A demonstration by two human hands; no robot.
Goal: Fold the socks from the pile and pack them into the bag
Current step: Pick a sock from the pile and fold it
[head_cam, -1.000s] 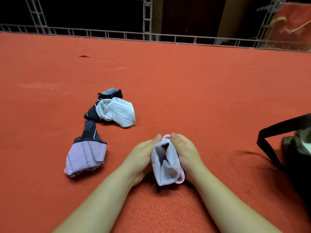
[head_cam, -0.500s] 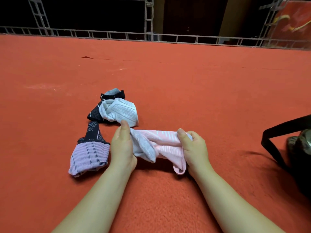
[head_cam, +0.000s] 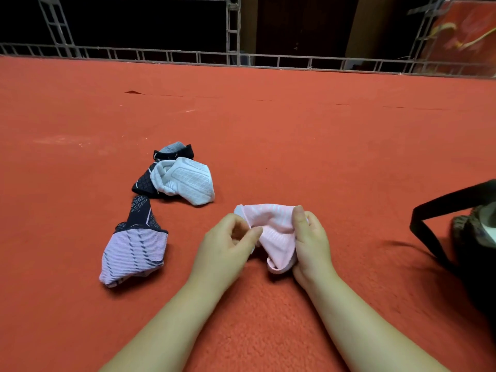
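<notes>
A pale pink sock [head_cam: 273, 232] is bunched between both hands just above the red carpet, near the middle of the view. My left hand [head_cam: 225, 245] pinches its left edge with thumb and fingers. My right hand [head_cam: 311, 242] grips its right side, thumb on top. To the left lie a white sock [head_cam: 185, 181] over black socks [head_cam: 145, 183], a black and grey sock [head_cam: 174, 150] behind them, and a lilac striped sock with a black top [head_cam: 134, 251] closer in. The dark bag [head_cam: 475, 237] sits at the right edge, its strap [head_cam: 429, 208] looped up.
Red carpet [head_cam: 268, 135] covers the floor all round. A low metal truss rail [head_cam: 241, 59] runs along its far edge, with dark space behind it and a red panel [head_cam: 467, 30] at the far right.
The pink sock was first a tight bundle, then stretched wide between the hands; now the hands have come closer together and the sock is bunched and folded over again.
</notes>
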